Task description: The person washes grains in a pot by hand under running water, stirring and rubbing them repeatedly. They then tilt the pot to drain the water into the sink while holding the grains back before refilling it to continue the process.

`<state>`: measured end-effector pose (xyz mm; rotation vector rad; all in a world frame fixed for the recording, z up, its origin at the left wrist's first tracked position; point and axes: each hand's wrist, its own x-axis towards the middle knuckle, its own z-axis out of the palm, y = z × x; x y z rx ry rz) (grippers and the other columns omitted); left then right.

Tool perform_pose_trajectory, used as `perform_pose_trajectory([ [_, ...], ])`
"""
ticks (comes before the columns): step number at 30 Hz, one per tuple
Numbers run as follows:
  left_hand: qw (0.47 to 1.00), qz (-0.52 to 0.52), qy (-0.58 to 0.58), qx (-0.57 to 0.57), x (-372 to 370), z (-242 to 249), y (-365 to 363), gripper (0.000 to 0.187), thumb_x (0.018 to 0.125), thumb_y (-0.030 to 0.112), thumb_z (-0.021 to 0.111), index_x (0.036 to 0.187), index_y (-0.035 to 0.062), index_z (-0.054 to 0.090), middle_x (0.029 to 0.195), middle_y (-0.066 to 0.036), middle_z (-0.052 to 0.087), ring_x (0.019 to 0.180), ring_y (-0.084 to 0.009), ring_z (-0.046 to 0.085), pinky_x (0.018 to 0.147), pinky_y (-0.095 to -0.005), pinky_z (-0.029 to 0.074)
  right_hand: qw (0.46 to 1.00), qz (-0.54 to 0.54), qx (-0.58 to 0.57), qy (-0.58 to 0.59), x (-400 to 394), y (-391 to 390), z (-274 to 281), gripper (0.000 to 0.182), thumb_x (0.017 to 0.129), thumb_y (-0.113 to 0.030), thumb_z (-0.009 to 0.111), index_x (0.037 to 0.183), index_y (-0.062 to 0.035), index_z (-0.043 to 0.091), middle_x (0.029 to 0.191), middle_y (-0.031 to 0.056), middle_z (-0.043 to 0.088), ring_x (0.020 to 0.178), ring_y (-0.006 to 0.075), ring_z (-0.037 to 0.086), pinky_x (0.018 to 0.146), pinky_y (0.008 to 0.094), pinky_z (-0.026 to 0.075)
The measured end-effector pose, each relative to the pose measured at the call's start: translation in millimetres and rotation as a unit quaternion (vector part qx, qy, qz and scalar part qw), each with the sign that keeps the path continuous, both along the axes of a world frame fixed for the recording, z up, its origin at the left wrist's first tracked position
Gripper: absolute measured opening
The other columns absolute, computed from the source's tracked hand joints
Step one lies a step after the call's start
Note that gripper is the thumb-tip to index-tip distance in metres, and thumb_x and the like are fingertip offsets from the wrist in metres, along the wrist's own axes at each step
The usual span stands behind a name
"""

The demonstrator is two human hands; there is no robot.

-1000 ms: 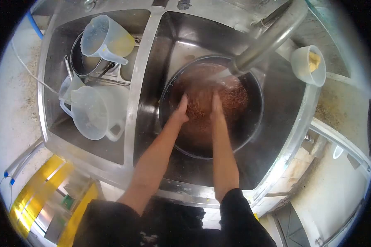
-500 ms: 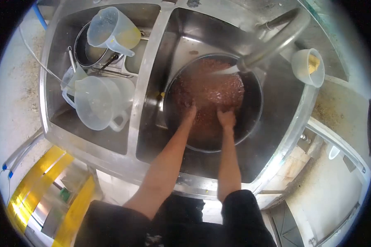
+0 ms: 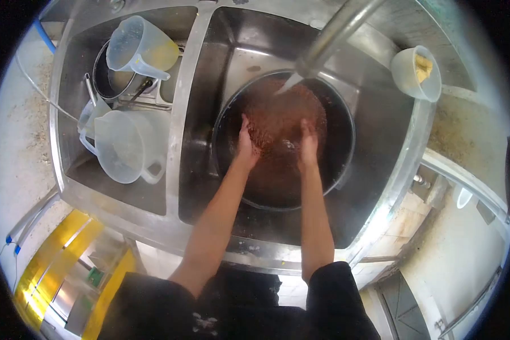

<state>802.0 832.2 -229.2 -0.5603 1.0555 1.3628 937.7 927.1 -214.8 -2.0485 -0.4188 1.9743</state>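
Note:
A large round dark pot stands in the right basin, holding small reddish-brown grains in murky water. Water runs into it from the metal faucet. My left hand is at the left side of the grains, palm turned inward, fingers stretched out and partly wet. Opposite it, my right hand sits at the right side of the grains, fingers extended. The two hands are apart, with grains and water between them.
In the left basin lie two translucent plastic jugs, a dark pot and metal utensils. A translucent container with something yellow inside stands at the sink's upper right corner. Yellow strips hang at the lower left.
Both hands have risen partly out of the water and moved up the pot, their fingers now showing. The view has shifted a little, and the faucet's stream lands farther left.

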Motion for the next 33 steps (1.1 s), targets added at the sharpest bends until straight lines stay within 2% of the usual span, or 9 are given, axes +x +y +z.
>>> perform_pose_trajectory([
  [2, 0.975, -0.094, 0.146, -0.143, -3, 5, 6, 0.089, 0.090, 0.071, 0.039, 0.152, 0.0088, 0.022, 0.156, -0.013, 0.026, 0.143, -0.0321, 0.026, 0.115, -0.0503, 0.024, 0.875, 0.276, 0.386, -0.095, 18, 0, -30, 0.073, 0.087, -0.047, 0.065, 0.140, -0.0022, 0.041, 0.135, 0.0178, 0.053, 0.124, 0.0325, 0.051, 0.103, 0.0453, 0.041],
  [8, 0.862, -0.314, 0.237, -0.321, 50, -76, -34, 0.093, 0.090, 0.062, 0.049, 0.154, 0.0100, 0.007, 0.158, -0.018, 0.011, 0.143, -0.0361, 0.017, 0.114, -0.0530, 0.023, 0.703, 0.604, 0.195, -0.320, 39, -57, -53, 0.085, 0.080, -0.044, 0.070, 0.143, 0.0034, 0.036, 0.138, 0.0274, 0.047, 0.127, 0.0382, 0.047, 0.104, 0.0444, 0.041],
  [15, 0.962, -0.081, 0.026, -0.259, 45, -9, -14, 0.085, 0.093, 0.070, 0.032, 0.153, 0.0115, 0.019, 0.155, -0.015, 0.024, 0.140, -0.0341, 0.029, 0.112, -0.0552, 0.027, 0.943, 0.302, -0.032, -0.133, 23, -74, -94, 0.079, 0.085, -0.047, 0.064, 0.143, 0.0009, 0.037, 0.141, 0.0245, 0.044, 0.126, 0.0336, 0.049, 0.104, 0.0453, 0.040],
  [17, 0.980, -0.001, -0.081, -0.182, 22, 5, 0, 0.082, 0.094, 0.068, 0.031, 0.152, 0.0105, 0.023, 0.152, -0.015, 0.031, 0.137, -0.0339, 0.036, 0.110, -0.0546, 0.031, 0.981, -0.063, 0.027, 0.180, 9, -70, -77, 0.073, 0.091, -0.048, 0.058, 0.144, -0.0019, 0.038, 0.142, 0.0198, 0.044, 0.125, 0.0314, 0.049, 0.103, 0.0453, 0.042],
  [19, 0.988, 0.107, -0.100, 0.042, 16, -20, 0, 0.074, 0.097, 0.063, 0.031, 0.149, 0.0098, 0.029, 0.147, -0.015, 0.040, 0.131, -0.0331, 0.043, 0.108, -0.0527, 0.035, 0.974, -0.030, 0.014, 0.225, 4, -31, -24, 0.075, 0.092, -0.050, 0.058, 0.147, -0.0047, 0.035, 0.144, 0.0131, 0.044, 0.129, 0.0313, 0.046, 0.106, 0.0440, 0.039],
  [23, 0.995, 0.095, 0.022, 0.015, 8, 15, 4, 0.070, 0.100, 0.057, 0.031, 0.152, 0.0110, 0.023, 0.153, -0.013, 0.031, 0.136, -0.0337, 0.037, 0.110, -0.0517, 0.032, 0.983, 0.041, 0.092, 0.151, 10, 8, 23, 0.075, 0.088, -0.045, 0.066, 0.144, -0.0025, 0.039, 0.146, 0.0160, 0.040, 0.135, 0.0332, 0.039, 0.110, 0.0416, 0.034],
  [25, 0.880, -0.117, 0.371, -0.274, 13, 13, -1, 0.073, 0.099, 0.057, 0.034, 0.154, 0.0126, 0.015, 0.158, -0.013, 0.019, 0.142, -0.0344, 0.026, 0.113, -0.0521, 0.027, 0.837, 0.357, 0.398, -0.115, 27, 26, 2, 0.077, 0.087, -0.038, 0.070, 0.144, 0.0001, 0.037, 0.149, 0.0189, 0.037, 0.137, 0.0345, 0.036, 0.112, 0.0420, 0.032],
  [29, 0.793, -0.207, 0.454, -0.348, 16, -36, 3, 0.078, 0.094, 0.059, 0.044, 0.151, 0.0098, 0.026, 0.152, -0.020, 0.032, 0.139, -0.0379, 0.032, 0.113, -0.0472, 0.025, 0.755, 0.435, 0.461, -0.166, 32, 33, -49, 0.087, 0.085, -0.032, 0.071, 0.152, -0.0057, 0.022, 0.155, 0.0196, 0.028, 0.143, 0.0358, 0.027, 0.116, 0.0452, 0.025],
  [33, 0.820, -0.168, 0.426, -0.343, 0, -88, 19, 0.080, 0.093, 0.060, 0.043, 0.150, 0.0058, 0.029, 0.153, -0.021, 0.030, 0.141, -0.0375, 0.030, 0.115, -0.0456, 0.024, 0.870, 0.334, 0.337, -0.133, 17, 46, -91, 0.075, 0.083, -0.034, 0.073, 0.143, -0.0027, 0.041, 0.149, 0.0161, 0.039, 0.136, 0.0302, 0.038, 0.113, 0.0378, 0.029],
])
